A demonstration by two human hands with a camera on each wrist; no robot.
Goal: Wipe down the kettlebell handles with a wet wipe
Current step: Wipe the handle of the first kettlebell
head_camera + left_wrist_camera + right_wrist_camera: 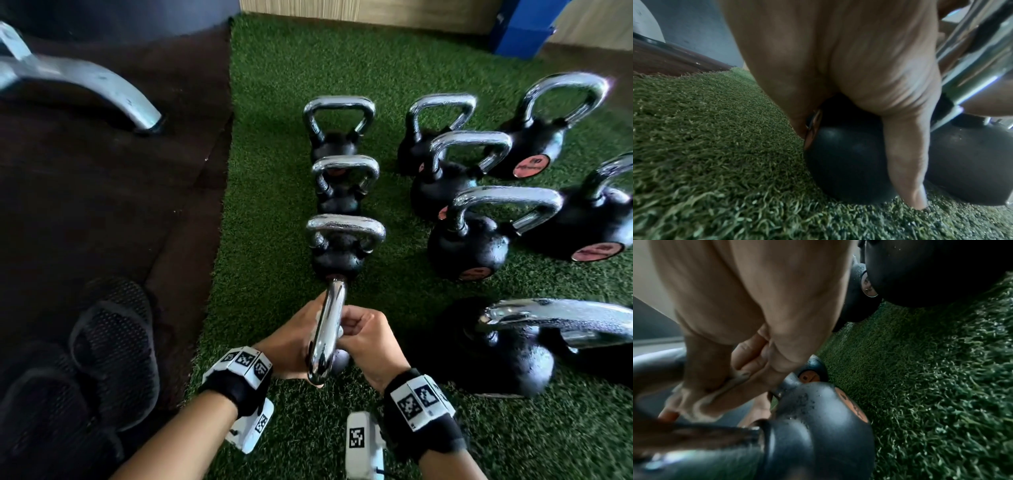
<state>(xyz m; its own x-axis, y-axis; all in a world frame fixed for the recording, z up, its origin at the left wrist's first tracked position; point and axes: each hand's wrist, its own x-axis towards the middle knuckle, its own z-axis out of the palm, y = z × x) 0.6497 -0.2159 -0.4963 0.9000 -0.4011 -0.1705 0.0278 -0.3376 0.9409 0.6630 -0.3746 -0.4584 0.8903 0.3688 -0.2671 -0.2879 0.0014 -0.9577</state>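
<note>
The nearest kettlebell stands on the green turf, and its chrome handle (327,332) points toward me between both hands. My left hand (301,342) wraps the handle from the left; its fingertips are hidden behind the metal. In the left wrist view one finger reaches down over the black ball (844,162), with the chrome handle (972,56) at the upper right. My right hand (352,330) pinches a whitish wet wipe (719,395) against the handle's right side. The wipe shows only in the right wrist view, above the black body (818,443).
Three smaller kettlebells (344,229) line up ahead in a row. Several larger ones (496,346) crowd the turf to the right. Dark rubber flooring lies to the left with black sandals (113,342) and a grey machine leg (85,85). A blue box (524,27) stands far right.
</note>
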